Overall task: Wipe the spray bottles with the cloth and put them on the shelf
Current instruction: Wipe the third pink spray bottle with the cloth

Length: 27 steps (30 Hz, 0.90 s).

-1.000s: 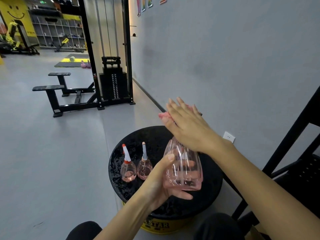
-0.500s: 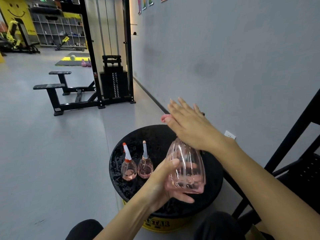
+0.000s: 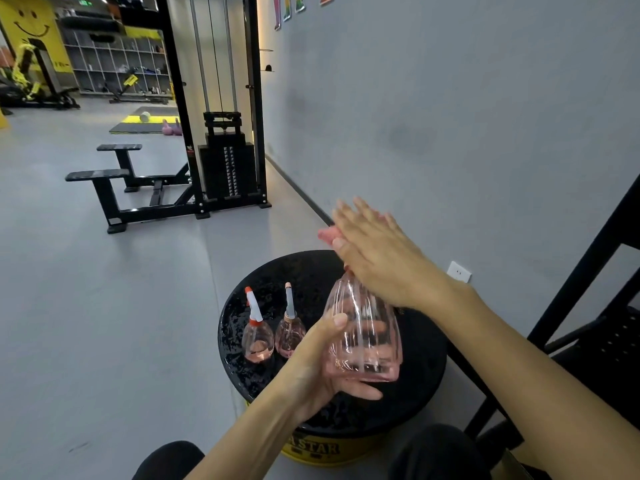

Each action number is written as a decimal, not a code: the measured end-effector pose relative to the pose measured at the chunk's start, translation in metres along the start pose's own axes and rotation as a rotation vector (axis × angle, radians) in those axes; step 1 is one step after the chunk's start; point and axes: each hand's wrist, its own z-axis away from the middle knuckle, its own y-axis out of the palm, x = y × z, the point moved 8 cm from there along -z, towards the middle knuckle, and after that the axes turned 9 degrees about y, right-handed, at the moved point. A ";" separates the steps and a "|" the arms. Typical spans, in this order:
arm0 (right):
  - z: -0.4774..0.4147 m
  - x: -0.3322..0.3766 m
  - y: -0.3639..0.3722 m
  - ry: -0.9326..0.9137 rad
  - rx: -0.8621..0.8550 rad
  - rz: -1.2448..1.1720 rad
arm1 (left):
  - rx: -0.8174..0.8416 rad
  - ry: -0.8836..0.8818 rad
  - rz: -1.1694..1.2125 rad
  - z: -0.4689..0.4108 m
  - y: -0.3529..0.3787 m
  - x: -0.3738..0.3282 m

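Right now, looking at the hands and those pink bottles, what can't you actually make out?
- Head view: the big pink bottle's top and sprayer, covered by the right hand.
- Pink cloth: only a corner shows past that hand's fingers.
- Left hand: its fingers are seen only through the bottle.
- Black shelf: cut off by the right edge.
- Yellow lettering on the round stand: partly hidden by the left arm.

This is a gym. A cable machine (image 3: 221,133) with a weight stack stands by the wall, benches (image 3: 104,176) beside it. Far left are mats (image 3: 145,124), kettlebells (image 3: 172,128) and cubby shelves (image 3: 117,65).
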 end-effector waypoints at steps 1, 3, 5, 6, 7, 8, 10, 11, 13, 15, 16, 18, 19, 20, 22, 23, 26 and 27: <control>-0.005 -0.006 -0.005 0.031 -0.026 0.005 | 0.002 -0.006 -0.005 0.000 0.001 0.000; -0.011 -0.012 -0.009 0.068 -0.059 0.018 | 0.006 -0.007 -0.010 -0.001 0.001 0.001; -0.011 -0.010 -0.007 0.055 -0.061 -0.003 | -0.009 0.001 0.005 -0.002 -0.001 -0.001; -0.008 -0.007 -0.005 0.036 -0.043 -0.029 | -0.017 0.003 0.018 -0.003 -0.003 -0.002; -0.003 -0.002 -0.002 0.012 -0.016 -0.057 | -0.023 0.004 0.027 -0.003 -0.005 -0.003; 0.002 0.003 0.002 -0.011 0.009 -0.080 | -0.026 0.004 0.030 -0.004 -0.007 -0.004; 0.010 0.008 0.007 -0.042 0.021 -0.100 | -0.032 0.006 0.031 -0.005 -0.010 -0.005; 0.012 0.007 0.007 -0.045 0.015 -0.104 | -0.032 0.006 0.032 -0.005 -0.010 -0.005; 0.009 0.003 0.004 -0.025 -0.004 -0.115 | -0.013 0.008 0.020 -0.004 -0.008 -0.004; 0.002 -0.007 -0.003 0.021 -0.048 -0.112 | 0.008 0.007 0.009 -0.003 -0.004 -0.002; -0.002 -0.011 -0.006 0.045 -0.070 -0.107 | 0.013 0.003 0.006 -0.003 -0.002 0.000; -0.006 -0.015 -0.009 0.072 -0.093 -0.101 | 0.017 -0.006 -0.010 -0.002 0.000 0.002; -0.006 -0.015 -0.008 0.071 -0.092 -0.107 | 0.013 -0.010 -0.019 -0.002 0.000 0.002; -0.005 -0.013 -0.005 0.062 -0.085 -0.120 | 0.010 -0.012 -0.027 -0.002 -0.001 0.002; 0.000 -0.007 0.000 0.034 -0.056 -0.158 | -0.003 -0.010 -0.020 -0.002 -0.003 0.001; 0.004 -0.003 0.004 0.020 -0.035 -0.180 | -0.013 -0.003 -0.006 -0.002 -0.005 0.000; 0.017 0.006 0.012 -0.031 -0.002 -0.183 | -0.037 0.012 0.029 -0.003 -0.011 -0.003; 0.020 0.008 0.013 -0.043 -0.002 -0.172 | -0.037 0.014 0.030 -0.004 -0.012 -0.003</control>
